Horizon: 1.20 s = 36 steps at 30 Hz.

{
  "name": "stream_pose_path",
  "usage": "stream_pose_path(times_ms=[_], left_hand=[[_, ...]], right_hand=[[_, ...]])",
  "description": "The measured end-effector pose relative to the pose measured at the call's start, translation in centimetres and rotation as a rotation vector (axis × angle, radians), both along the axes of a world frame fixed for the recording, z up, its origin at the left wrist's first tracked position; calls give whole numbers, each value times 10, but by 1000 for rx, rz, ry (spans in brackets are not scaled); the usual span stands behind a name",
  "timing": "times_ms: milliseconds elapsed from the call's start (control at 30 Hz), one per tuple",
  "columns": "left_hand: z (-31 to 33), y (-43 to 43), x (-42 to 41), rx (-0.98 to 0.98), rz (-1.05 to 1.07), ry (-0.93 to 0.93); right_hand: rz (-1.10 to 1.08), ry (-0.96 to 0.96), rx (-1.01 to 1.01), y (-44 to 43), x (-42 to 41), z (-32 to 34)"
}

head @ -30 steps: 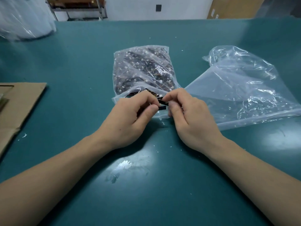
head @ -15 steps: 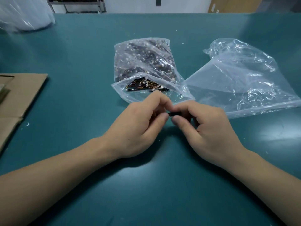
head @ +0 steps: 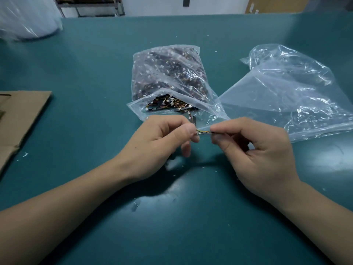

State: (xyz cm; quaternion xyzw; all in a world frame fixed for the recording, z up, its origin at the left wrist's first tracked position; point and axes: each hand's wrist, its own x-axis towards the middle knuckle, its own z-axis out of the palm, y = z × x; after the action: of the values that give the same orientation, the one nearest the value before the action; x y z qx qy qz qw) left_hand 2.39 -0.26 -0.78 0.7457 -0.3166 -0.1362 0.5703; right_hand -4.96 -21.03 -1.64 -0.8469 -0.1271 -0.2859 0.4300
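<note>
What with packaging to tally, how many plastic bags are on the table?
3: the filled bag at centre, the empty bag right of it, a blurred plastic bundle far left, possibly a bag.

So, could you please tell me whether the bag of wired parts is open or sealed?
Open: the bag has its near edge lifted into a gap, with coloured wires and small dark boards showing inside it.

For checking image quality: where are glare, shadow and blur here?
Head view: glare patches on the table below the left hand and right hand and on the empty bag; a dark shadow lies under both; the pinched wire is slightly blurred.
</note>
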Motion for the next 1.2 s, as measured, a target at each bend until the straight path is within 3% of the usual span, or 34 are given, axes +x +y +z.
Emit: stream_pose_path(times_ms=[100, 333, 567, 700, 933, 1200], left_hand=[[2, -1, -2, -13, -26, 23], [2, -4, -4, 61, 61, -64], [0, -4, -9, 87, 98, -212], [-1, -6, -9, 141, 55, -194], [2, -3, -5, 31, 29, -64], [0, -5, -5, 77, 77, -134]], right_hand=[[10, -9, -44, 1, 0, 1], [97, 349, 18, -1, -1, 3], [116, 424, -294, -3, -1, 8], [115, 363, -576, 3, -3, 8], [80, 372, -149, -3, -1, 4], [93, 375, -119, -1, -2, 5]])
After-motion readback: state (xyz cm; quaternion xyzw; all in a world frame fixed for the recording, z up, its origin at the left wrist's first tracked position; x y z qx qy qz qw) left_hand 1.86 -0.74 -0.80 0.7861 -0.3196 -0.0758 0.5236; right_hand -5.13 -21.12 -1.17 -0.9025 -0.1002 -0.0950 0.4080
